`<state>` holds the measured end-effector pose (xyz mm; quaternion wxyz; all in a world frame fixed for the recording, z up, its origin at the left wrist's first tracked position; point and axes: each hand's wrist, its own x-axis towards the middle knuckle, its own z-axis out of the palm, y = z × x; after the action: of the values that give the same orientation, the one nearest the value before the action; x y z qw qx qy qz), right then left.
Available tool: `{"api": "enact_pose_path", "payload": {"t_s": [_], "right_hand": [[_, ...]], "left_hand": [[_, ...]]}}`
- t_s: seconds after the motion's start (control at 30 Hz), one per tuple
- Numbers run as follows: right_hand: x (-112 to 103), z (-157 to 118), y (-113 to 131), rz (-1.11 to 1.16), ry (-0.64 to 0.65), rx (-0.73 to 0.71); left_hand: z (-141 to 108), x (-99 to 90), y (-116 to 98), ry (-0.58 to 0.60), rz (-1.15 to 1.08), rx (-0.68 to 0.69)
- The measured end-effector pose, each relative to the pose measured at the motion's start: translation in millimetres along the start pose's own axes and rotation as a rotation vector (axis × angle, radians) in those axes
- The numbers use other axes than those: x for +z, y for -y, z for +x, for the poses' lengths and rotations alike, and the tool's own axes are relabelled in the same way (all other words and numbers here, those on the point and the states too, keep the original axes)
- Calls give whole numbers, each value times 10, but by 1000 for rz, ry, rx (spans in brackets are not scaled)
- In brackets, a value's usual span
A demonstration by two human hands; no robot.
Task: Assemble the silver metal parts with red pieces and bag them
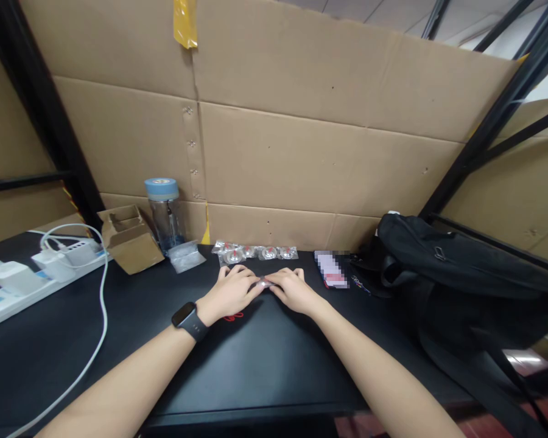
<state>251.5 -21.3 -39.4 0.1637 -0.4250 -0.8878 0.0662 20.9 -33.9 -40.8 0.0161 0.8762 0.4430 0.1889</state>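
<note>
black is the colour of the table under my two hands, near the middle of the frame. my left hand and my right hand meet at a small shiny packet, and the tips of my fingers are closed on it from both sides. the packet is tiny and partly hidden by my fingers, so i cannot tell what is in it. i have a dark watch on my left wrist. some red string lies just beside my left hand, partly under it. past my hands, a row of clear bags with round shiny things in them sits by the big cardboard wall. to the left of that row are a crinkly plastic bag, a bottle with a blue lid that stands up, and an open brown box. at the left edge is a long white power strip with plugs, and a white cord bends down to the lower left. right of my hands lies a blurry flat thing, and a big black backpack fills the right side.
</note>
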Motion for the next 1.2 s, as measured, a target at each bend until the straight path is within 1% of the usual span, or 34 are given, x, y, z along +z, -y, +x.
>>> {"api": "enact_pose_path", "payload": {"t_s": [0.1,0.2,0.27,0.37,0.5,0.6,0.67,0.73,0.83,0.87,0.9,0.97,1.07,1.13,1.2], "right_hand": [[-28,19,-5,44,-14,31],[-52,24,-4,135,-54,93],[-52,14,6,225,-92,134],[-32,3,28,317,-123,152],[-2,90,21,297,-85,193],[9,280,-38,238,-48,266],[12,448,-92,139,-27,313],[15,624,-141,95,-27,329],[23,846,-178,41,-29,335],[21,897,-182,22,-30,338],[15,932,-183,4,-33,339],[-24,945,-192,-25,-40,334],[-162,807,-255,-30,-16,280],[-286,617,-336,-6,56,221],[-398,389,-429,18,148,182]], "left_hand": [[18,3,-4,-11,-15,-25],[54,7,-5,-21,-35,-96],[79,9,0,-9,-78,-155],[103,4,17,17,-141,-210],[96,-45,78,24,-188,-214],[77,-128,187,-30,-118,-210],[64,-205,289,-37,-72,-226],[49,-291,399,46,-93,-196],[15,-405,527,246,-185,-59],[3,-434,552,293,-208,-24],[-8,-457,566,318,-225,-2],[-22,-486,564,332,-260,37],[-19,-489,514,362,-329,143],[-2,-463,473,388,-340,191],[19,-418,436,395,-308,194]]}}
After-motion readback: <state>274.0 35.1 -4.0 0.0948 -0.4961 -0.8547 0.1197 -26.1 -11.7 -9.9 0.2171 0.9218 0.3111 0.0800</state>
